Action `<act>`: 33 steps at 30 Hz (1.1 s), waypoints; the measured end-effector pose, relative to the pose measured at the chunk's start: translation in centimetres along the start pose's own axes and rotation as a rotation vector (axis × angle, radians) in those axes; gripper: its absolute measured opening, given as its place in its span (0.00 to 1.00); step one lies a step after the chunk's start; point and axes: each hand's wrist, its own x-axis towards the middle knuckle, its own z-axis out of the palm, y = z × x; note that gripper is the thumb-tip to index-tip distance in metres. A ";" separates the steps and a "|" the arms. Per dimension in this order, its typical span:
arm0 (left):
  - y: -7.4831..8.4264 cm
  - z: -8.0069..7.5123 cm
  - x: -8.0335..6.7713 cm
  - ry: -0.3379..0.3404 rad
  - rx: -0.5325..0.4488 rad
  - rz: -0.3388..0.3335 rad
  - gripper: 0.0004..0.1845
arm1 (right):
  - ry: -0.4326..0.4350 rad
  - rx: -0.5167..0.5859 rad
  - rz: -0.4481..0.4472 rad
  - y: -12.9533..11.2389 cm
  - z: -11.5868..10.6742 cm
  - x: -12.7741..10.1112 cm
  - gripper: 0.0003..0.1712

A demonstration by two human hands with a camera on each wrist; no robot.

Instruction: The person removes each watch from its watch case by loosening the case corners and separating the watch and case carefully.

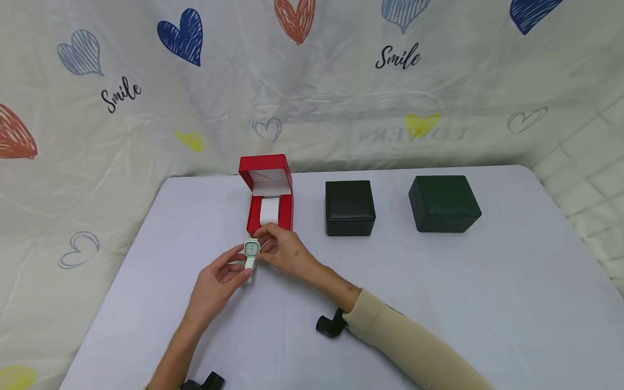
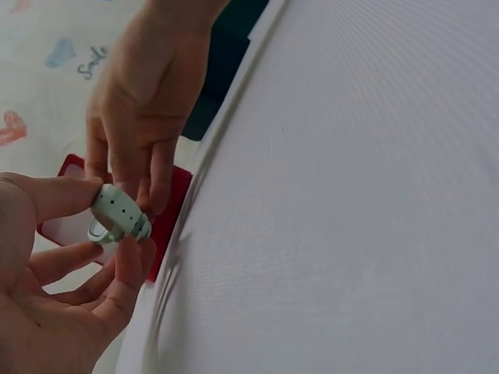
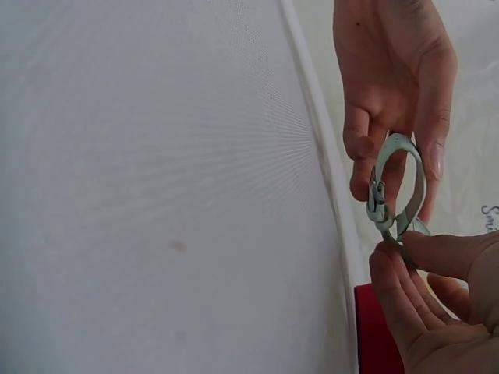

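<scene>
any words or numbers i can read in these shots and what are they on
"Smile": black script on the heart-print backdrop cloth, at upper left.
"Smile": the same word again on the cloth, upper right of centre.
Faint grey mirrored lettering on the cloth above the black box: not readable.
Dial of the watch, held by the left hand and right hand: too small to read.
The boxes: no lettering visible.
</scene>
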 end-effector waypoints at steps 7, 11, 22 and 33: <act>-0.2 -0.1 0.0 0.000 0.081 0.001 0.34 | 0.001 -0.032 0.003 0.0 0.3 0.2 0.23; -0.3 -0.2 0.0 -0.008 0.114 -0.013 0.34 | 0.006 -0.050 0.045 0.2 0.6 0.4 0.22; -0.3 -0.9 0.0 -0.011 0.207 -0.036 0.35 | -0.015 -0.118 0.086 -0.1 1.3 0.5 0.22; -0.5 -1.2 0.1 -0.028 0.227 -0.048 0.35 | -0.025 -0.145 0.104 -0.2 1.7 0.5 0.21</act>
